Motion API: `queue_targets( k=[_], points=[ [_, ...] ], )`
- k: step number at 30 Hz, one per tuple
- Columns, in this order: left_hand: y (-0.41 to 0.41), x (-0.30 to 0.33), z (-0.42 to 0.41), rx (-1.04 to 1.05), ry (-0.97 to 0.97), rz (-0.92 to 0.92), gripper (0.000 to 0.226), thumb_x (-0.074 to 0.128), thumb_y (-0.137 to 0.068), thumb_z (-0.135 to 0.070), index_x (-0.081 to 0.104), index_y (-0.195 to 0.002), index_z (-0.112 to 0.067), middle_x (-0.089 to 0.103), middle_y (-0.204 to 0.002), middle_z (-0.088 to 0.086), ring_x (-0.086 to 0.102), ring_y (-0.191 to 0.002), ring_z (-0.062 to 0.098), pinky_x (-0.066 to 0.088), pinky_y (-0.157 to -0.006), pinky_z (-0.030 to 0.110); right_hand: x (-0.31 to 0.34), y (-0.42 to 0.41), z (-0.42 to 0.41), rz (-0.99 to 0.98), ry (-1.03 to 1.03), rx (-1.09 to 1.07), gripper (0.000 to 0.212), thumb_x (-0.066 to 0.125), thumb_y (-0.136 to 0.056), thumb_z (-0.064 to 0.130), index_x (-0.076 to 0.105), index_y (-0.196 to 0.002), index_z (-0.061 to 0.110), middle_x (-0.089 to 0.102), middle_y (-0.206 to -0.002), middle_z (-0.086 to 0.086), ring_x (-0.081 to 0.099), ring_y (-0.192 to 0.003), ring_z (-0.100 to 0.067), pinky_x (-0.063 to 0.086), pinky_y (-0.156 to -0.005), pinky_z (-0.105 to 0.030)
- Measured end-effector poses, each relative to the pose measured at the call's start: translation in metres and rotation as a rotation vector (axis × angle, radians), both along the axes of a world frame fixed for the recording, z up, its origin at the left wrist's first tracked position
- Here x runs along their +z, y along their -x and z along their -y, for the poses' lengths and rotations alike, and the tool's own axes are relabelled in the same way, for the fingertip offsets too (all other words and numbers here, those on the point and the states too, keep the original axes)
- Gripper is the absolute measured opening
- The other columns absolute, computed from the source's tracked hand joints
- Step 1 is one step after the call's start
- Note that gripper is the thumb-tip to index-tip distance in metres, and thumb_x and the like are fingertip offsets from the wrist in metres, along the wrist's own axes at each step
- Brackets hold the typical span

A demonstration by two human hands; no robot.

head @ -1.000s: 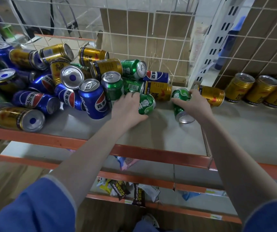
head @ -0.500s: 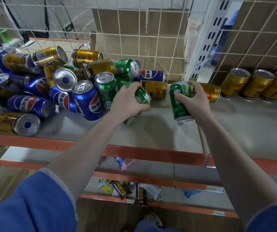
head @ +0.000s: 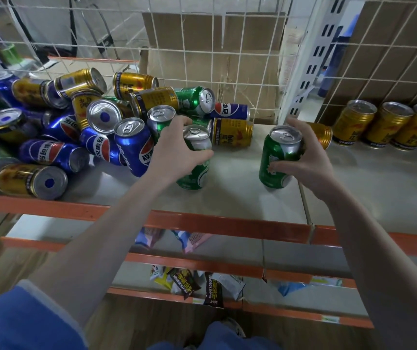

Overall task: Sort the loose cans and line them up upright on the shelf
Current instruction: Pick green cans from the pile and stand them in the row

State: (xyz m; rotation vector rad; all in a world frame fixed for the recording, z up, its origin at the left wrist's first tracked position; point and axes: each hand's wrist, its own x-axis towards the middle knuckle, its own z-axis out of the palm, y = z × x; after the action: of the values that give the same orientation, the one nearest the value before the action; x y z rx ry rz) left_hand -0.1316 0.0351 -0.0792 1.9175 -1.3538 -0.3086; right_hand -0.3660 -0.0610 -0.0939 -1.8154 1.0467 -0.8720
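Both green cans now upright: left grip (head: 177, 150), right grip (head: 305, 157).

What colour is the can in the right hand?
Green with a silver top, seen in the head view.

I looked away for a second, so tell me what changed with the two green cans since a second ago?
Both green cans were lying on their sides and are now upright. The left hand grips the left green can; the right hand grips the right green can, which has moved away from the pile. The pile of cans and the row of gold cans stayed put.
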Motion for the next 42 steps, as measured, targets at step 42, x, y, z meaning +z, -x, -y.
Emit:
queue_targets(
  k=[42],
  points=[
    [0.243,0.05,0.024,-0.172,-0.098,0.5,0.056,0.071,-0.072,-0.046,0.054,-0.124,-0.035,0.042,-0.098,0.003,0.047,-0.101,0.029,0.036,-0.072,0.032,0.073,0.276,-0.039,-0.71,0.296,-0.52,0.043,0.067,-0.077,0.039,0.059,-0.117,0.027,0.055,-0.108,-0.015,0.051,-0.09,-0.03,0.038,-0.071,-0.031]
  ],
)
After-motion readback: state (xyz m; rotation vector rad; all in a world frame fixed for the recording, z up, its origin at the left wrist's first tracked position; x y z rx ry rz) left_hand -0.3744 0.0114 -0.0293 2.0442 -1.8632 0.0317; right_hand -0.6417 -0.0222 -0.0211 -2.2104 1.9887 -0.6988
